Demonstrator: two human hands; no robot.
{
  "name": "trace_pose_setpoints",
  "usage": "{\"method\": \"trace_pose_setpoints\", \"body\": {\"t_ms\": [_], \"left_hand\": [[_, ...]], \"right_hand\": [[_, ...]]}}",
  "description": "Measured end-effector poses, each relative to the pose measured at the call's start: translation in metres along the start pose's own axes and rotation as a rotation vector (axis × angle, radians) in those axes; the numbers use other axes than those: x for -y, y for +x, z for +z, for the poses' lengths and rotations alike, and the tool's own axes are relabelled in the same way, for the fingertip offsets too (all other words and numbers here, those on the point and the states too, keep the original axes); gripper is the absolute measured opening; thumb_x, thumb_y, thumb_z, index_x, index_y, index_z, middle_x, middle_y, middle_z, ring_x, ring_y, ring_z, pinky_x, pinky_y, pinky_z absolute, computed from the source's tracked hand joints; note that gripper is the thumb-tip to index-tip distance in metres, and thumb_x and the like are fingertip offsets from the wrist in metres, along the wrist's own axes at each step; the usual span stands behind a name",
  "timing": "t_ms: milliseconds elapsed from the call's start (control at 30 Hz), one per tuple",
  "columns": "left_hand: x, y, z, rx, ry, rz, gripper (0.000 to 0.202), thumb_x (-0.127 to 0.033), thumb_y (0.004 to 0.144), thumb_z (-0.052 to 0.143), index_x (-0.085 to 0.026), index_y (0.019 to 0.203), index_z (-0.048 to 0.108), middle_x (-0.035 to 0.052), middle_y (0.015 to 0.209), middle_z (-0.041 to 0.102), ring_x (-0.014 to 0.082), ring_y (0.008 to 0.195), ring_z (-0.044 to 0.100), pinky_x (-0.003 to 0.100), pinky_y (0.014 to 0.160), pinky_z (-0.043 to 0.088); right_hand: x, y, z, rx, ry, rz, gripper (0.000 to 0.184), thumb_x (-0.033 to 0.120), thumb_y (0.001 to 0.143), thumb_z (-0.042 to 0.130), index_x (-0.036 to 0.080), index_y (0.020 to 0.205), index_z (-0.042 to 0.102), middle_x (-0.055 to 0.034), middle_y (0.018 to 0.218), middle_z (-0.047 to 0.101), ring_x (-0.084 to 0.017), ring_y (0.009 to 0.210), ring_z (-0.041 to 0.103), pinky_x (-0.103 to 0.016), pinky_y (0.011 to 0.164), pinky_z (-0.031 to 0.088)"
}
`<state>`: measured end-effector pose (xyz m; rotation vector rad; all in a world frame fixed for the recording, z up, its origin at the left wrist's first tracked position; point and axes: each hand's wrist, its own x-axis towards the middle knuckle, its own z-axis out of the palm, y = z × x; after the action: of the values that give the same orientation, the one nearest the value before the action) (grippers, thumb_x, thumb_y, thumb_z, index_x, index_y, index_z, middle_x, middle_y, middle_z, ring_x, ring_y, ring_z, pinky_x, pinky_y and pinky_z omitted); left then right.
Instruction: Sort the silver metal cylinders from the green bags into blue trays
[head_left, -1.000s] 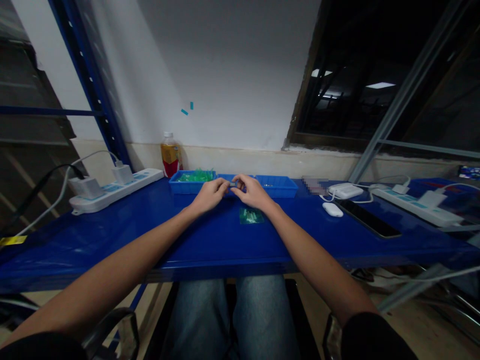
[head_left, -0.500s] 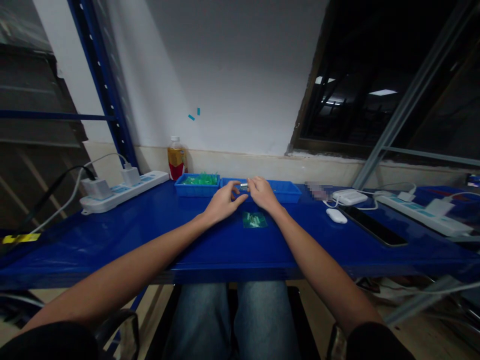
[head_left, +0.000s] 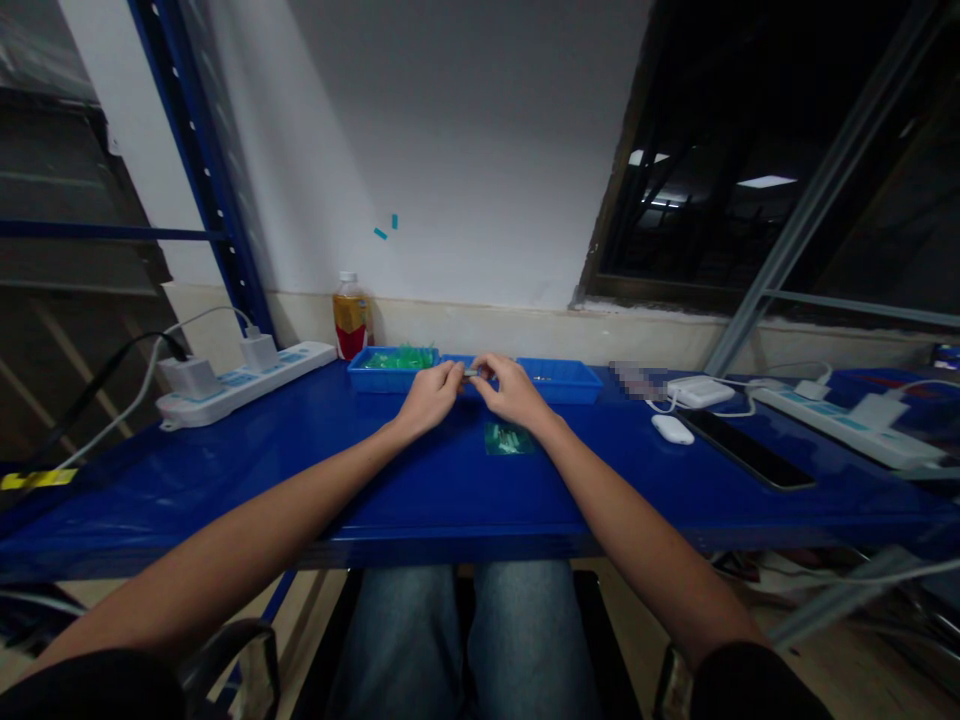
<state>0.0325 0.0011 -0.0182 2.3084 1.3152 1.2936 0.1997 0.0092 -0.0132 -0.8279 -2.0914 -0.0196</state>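
My left hand point(head_left: 429, 397) and my right hand point(head_left: 511, 390) meet fingertip to fingertip above the blue table point(head_left: 420, 480), both pinching one small grey part point(head_left: 471, 373) between them. Just behind the hands stand three blue trays: the left tray point(head_left: 390, 366) holds green pieces, the middle one is mostly hidden by my fingers, and the right tray point(head_left: 561, 378) looks nearly bare. A small green packet point(head_left: 508, 438) lies flat on the table under my right wrist.
A white power strip point(head_left: 240, 383) with plugged adapters lies at left, a drink bottle point(head_left: 350, 316) stands by the wall. At right lie a white mouse-like object point(head_left: 672, 429), a dark phone point(head_left: 754, 451), a white box point(head_left: 697, 391) and another power strip point(head_left: 847, 420).
Half a second ago my left hand was open and a little apart from the right, which held the part. Now the left fingers have closed onto the part again.
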Motion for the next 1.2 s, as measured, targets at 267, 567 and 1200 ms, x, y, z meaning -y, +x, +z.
{"method": "trace_pose_setpoints", "body": {"t_ms": [267,567,1200], "left_hand": [[-0.007,-0.012,0.015,0.299,0.045,0.084,0.048,-0.058,0.082,0.048,-0.016,0.097,0.067,0.0091,0.098,0.067,0.0259,0.093,0.059,0.035,0.082,0.043],[-0.017,-0.018,0.021,0.396,0.114,0.091,0.04,-0.039,0.071,0.068,-0.018,0.104,0.059,0.0056,0.089,0.066,0.024,0.086,0.059,0.036,0.076,0.046],[-0.004,-0.003,-0.005,-0.017,0.157,0.286,0.034,-0.025,0.087,0.051,-0.022,0.119,0.062,0.0081,0.117,0.059,0.0226,0.109,0.052,0.039,0.1,0.039]], "right_hand": [[-0.017,0.002,-0.008,0.016,-0.333,0.304,0.03,0.033,0.094,0.041,0.016,0.083,0.064,-0.0076,0.081,0.067,-0.018,0.079,0.059,-0.027,0.073,0.039],[-0.022,-0.001,-0.011,0.078,-0.513,0.528,0.032,0.04,0.09,0.047,0.017,0.103,0.066,-0.0129,0.094,0.07,-0.025,0.092,0.064,-0.031,0.078,0.042],[0.004,0.014,-0.008,-0.228,0.955,0.829,0.029,0.011,0.07,0.062,0.018,0.096,0.052,0.0057,0.06,0.058,-0.009,0.051,0.055,-0.019,0.049,0.041]]}}
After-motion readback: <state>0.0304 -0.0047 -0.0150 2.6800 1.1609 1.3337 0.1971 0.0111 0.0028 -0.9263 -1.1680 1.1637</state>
